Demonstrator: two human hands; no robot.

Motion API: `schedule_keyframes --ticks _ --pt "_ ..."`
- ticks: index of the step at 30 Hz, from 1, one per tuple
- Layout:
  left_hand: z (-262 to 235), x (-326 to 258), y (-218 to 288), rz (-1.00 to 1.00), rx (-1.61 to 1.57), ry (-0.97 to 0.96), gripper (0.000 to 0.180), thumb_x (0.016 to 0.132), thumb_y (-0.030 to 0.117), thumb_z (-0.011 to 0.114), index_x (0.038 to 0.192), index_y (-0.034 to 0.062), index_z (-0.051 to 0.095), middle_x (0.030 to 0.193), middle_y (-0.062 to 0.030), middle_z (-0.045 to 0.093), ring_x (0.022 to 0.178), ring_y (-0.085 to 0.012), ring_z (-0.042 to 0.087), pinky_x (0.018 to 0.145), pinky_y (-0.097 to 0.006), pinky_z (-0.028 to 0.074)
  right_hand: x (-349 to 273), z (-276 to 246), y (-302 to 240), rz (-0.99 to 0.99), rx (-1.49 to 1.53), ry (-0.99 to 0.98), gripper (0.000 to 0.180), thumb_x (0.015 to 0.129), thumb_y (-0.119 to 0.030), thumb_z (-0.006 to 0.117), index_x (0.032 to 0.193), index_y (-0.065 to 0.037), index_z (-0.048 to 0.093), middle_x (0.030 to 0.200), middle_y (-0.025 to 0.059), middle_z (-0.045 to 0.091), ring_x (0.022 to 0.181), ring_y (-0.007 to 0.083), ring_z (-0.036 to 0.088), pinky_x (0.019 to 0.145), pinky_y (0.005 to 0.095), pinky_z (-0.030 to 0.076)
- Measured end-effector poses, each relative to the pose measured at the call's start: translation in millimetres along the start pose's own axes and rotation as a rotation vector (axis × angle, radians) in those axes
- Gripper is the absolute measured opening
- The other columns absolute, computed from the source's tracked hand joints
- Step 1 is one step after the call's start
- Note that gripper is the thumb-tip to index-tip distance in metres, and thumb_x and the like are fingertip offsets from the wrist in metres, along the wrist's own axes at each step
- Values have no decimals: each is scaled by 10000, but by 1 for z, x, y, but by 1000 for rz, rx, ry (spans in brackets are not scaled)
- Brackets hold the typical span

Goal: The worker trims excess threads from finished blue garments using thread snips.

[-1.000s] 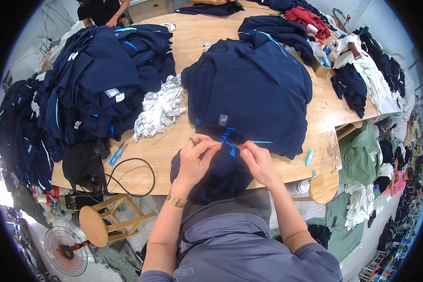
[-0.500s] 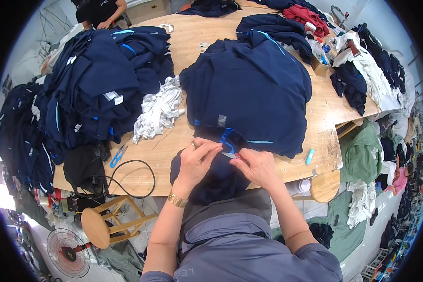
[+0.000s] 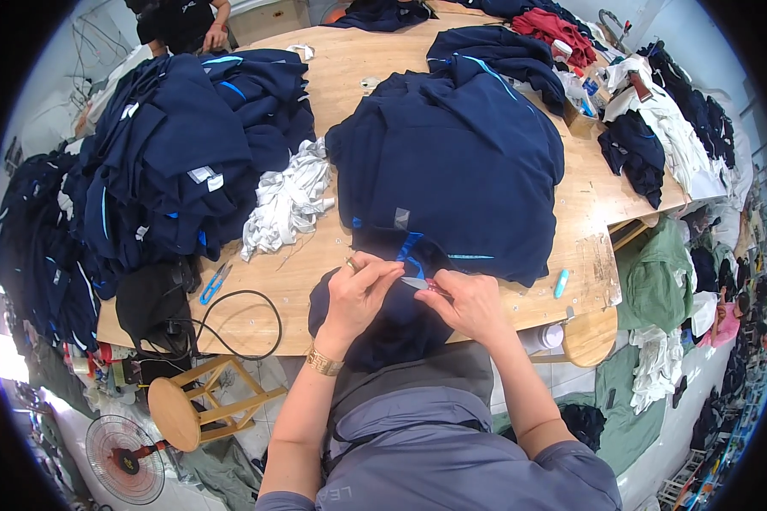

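A navy garment point(image 3: 452, 170) lies spread on the wooden table point(image 3: 588, 213) straight ahead of the person, its bulk reaching away toward the far side while its near edge hangs over the table's front edge into the lap. That near edge, with a bright blue trim strip point(image 3: 409, 244), is where both hands meet. The work point sits between them, just beyond the fingertips, about equally close to each.

The left hand point(image 3: 358, 294) is closed narrowly, thumb and fingers pinching a fold of the navy cloth and holding it up; a ring shows on one finger and a gold watch point(image 3: 324, 362) sits at the wrist. The right hand point(image 3: 473, 302) is curled round a small pair of thread snips point(image 3: 419, 284), whose pale blades point leftward toward the left hand's pinch, so the tool's long axis runs roughly across the person's body, along the table's front edge. The blade tips lie at or just beside the pinched cloth; whether they touch it cannot be told.

To the left a large pile of navy garments point(image 3: 170, 162) covers that end of the table, with a bundle of white fabric point(image 3: 285, 200) between it and the spread garment. A second, blue-handled pair of snips point(image 3: 213, 283) lies near a black cable point(image 3: 247, 328), well apart from the hands. A wooden stool point(image 3: 179, 409) stands below the table's edge.
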State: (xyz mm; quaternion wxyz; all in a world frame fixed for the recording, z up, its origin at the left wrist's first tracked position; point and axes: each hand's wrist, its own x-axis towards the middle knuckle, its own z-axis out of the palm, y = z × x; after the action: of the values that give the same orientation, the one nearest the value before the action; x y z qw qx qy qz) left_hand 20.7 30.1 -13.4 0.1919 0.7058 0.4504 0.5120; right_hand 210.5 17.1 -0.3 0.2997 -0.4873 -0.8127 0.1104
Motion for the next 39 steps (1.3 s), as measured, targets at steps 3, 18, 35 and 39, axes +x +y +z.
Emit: schedule_keyframes --ticks 3,18,35,39 --pt "-1 0 0 -8 -4 -7 83 746 58 708 828 56 694 716 -54 614 631 -164 586 546 -256 447 0 -1 -1 4 -28 -50 394 818 -440 598 646 -98 505 550 21 544 478 206 549 427 312 384" --pt "-3 -1 -20 -628 -685 -211 129 847 112 636 879 7 703 774 -3 595 757 -82 523 698 -224 419 8 -5 -11 128 48 -136 373 823 -382 609 654 -56 543 565 95 547 527 290 562 478 368 416" --pt "-6 2 -16 -702 -681 -226 169 856 168 637 872 13 699 806 -27 641 790 -85 564 748 -229 438 9 -10 -9 121 26 -173 366 820 -375 613 654 -53 563 557 100 545 532 290 565 484 363 415" --pt "-6 4 -12 -687 -677 -221 165 857 160 632 870 10 700 797 -29 645 785 -83 567 736 -224 438 10 -11 -11 113 24 -163 364 819 -372 614 654 -53 560 559 99 545 528 291 562 483 362 413"
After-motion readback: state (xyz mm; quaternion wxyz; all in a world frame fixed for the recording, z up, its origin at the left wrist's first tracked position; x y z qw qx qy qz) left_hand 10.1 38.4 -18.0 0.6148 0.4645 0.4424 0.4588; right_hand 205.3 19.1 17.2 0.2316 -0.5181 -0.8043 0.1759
